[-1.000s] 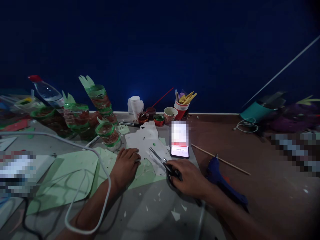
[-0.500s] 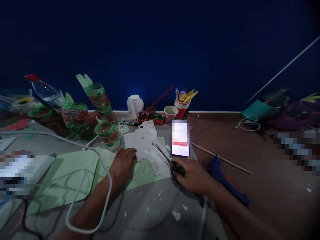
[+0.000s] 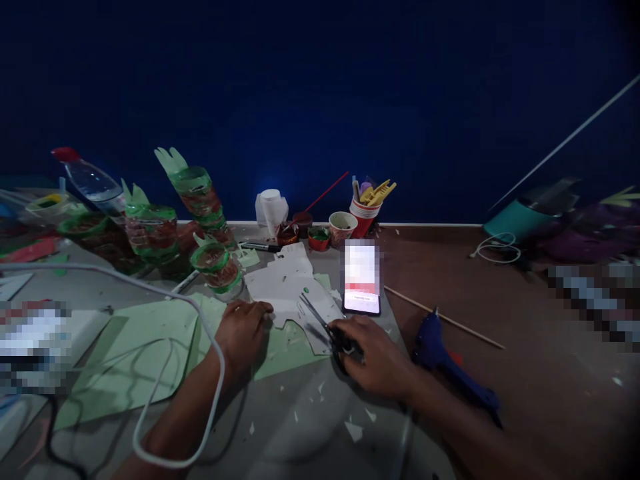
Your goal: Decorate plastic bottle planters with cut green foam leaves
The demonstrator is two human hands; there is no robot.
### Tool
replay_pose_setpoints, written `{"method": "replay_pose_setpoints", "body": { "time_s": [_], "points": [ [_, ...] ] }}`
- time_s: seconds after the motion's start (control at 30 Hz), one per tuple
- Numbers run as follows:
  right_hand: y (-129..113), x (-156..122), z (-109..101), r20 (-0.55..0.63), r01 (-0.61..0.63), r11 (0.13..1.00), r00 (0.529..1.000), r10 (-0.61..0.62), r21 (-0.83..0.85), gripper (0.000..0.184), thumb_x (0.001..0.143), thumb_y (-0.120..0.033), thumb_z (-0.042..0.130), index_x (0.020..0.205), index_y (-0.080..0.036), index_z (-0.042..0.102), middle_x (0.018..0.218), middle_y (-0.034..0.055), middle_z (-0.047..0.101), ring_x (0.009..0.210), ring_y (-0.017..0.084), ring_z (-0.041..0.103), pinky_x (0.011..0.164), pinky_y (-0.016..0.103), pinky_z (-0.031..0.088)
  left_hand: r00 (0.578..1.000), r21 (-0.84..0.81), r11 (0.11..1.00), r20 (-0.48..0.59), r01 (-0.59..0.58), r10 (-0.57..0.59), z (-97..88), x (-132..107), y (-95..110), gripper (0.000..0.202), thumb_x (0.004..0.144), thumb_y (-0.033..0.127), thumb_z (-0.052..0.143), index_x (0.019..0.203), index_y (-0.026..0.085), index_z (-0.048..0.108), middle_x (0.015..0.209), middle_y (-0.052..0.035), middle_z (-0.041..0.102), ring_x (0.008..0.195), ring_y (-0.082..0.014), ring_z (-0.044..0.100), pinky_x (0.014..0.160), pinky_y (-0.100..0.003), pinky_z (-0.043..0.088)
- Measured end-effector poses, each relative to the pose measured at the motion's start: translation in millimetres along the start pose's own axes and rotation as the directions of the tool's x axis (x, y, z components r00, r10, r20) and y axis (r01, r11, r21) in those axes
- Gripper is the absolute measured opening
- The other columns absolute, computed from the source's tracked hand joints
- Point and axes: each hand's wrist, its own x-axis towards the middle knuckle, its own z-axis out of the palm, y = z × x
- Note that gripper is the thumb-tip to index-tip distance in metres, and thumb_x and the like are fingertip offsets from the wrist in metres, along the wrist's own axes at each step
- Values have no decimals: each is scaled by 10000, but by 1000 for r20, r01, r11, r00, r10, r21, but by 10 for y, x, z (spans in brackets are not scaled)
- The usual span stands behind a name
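Note:
My right hand (image 3: 375, 353) grips the dark handles of a pair of scissors (image 3: 316, 311). The slim blades point up and left over a cut sheet of white paper (image 3: 280, 292), nearly closed together. At the paper's lower left edge is my left hand (image 3: 245, 335), its fingers curled together on the paper; the thumb is hidden. Under the white paper lies light green paper (image 3: 295, 347). A lit phone (image 3: 362, 303) stands just beyond my right hand. Behind my left hand is a small green and brown cup-like craft piece (image 3: 217, 270).
A blue glue gun (image 3: 453, 367) and a thin wooden stick (image 3: 470, 328) lie right of my right hand. A white cable (image 3: 220, 373) loops over my left forearm. Craft towers (image 3: 195, 190), a bottle (image 3: 93, 180), paint pots (image 3: 319, 238) and a red cup (image 3: 365, 217) line the back.
My right hand has drawn the scissors a little left and towards me, away from the phone. The white paper has shifted slightly, and my left hand has moved a little left.

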Motion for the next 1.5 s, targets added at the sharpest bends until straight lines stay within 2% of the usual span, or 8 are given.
{"method": "replay_pose_setpoints", "body": {
  "time_s": [0.23, 0.33, 0.47, 0.6, 0.8, 0.93, 1.17, 1.5],
  "points": [
    [2, 23, 41, 25, -15, 1000, 1000, 15, 6, 385, 727, -190, 540, 1108, -167, 598, 978, 103, 648, 933, 257, 568, 843, 371, 436, 915, -312, 948, 399, 67, 66, -233, -23, 236, 313, 850, 310, 452, 1048, 194, 665, 971, -93, 727, 878, -236, 667, 780, -306, 461],
    [20, 33, 56, 12, -10, 1000, 1000, 10, 22, 392, 720, -184, 539, 1108, -168, 593, 985, 97, 655, 925, 250, 573, 842, 362, 433, 861, -513, 822, 505, 246, 57, -282, -51, 289, 325, 830, 315, 496, 1083, 176, 646, 859, -75, 741, 725, -217, 691, 676, -267, 478],
    [35, 39, 67, -7, 13, 1000, 1000, -13, 28, 384, 724, -187, 529, 1103, -160, 590, 999, 99, 663, 925, 247, 581, 857, 365, 424, 761, -660, 497, 648, 563, 0, -277, -77, 318, 474, 855, 433, 488, 1201, 112, 529, 527, -46, 673, 537, -229, 679, 541, -266, 474],
    [37, 47, 66, -16, 17, 999, 1000, -16, 34, 388, 721, -176, 528, 1104, -163, 589, 1026, 99, 667, 954, 248, 581, 871, 362, 417, 718, -714, 95, 696, 694, -13, -243, -80, 364, 654, 810, 468, 582, 1310, 107, 361, 663, -123, 705, 663, -302, 708, 581, -371, 534],
    [23, 46, 62, -11, -16, 998, 1000, 16, 56, 409, 717, -175, 538, 1122, -173, 592, 1044, 101, 668, 942, 246, 590, 851, 356, 432, 730, -715, -352, 674, 604, -115, -204, -66, 420, 352, 806, 254, 633, 1126, 147, 535, 971, -151, 694, 796, -299, 704, 600, -402, 579],
    [26, 37, 66, -14, -19, 997, 1000, 20, 68, 393, 722, -171, 537, 1111, -177, 596, 1044, 98, 669, 933, 239, 596, 857, 354, 433, 641, -623, -558, 742, 549, -197, -180, -22, 405, 164, 868, 138, 502, 977, 71, 605, 1043, -198, 679, 704, -210, 707, 593, -311, 584],
    [22, 51, 64, -15, -28, 997, 999, 29, 70, 403, 725, -170, 536, 1124, -180, 596, 1047, 99, 672, 940, 242, 600, 858, 362, 441, 545, -536, -713, 798, 451, -256, -152, 21, 464, 191, 884, 81, 423, 923, 9, 596, 930, -236, 702, 656, -185, 705, 588, -273, 592],
    [47, 60, 83, -42, -26, 997, 999, 29, 67, 448, 712, -160, 529, 1156, -149, 585, 1097, 115, 668, 1001, 244, 604, 902, 369, 445, 600, -499, -798, 767, 338, -225, -62, 4, 532, 205, 879, 45, 378, 902, 11, 579, 907, -219, 694, 543, -124, 658, 586, -262, 589]
  ]
}}
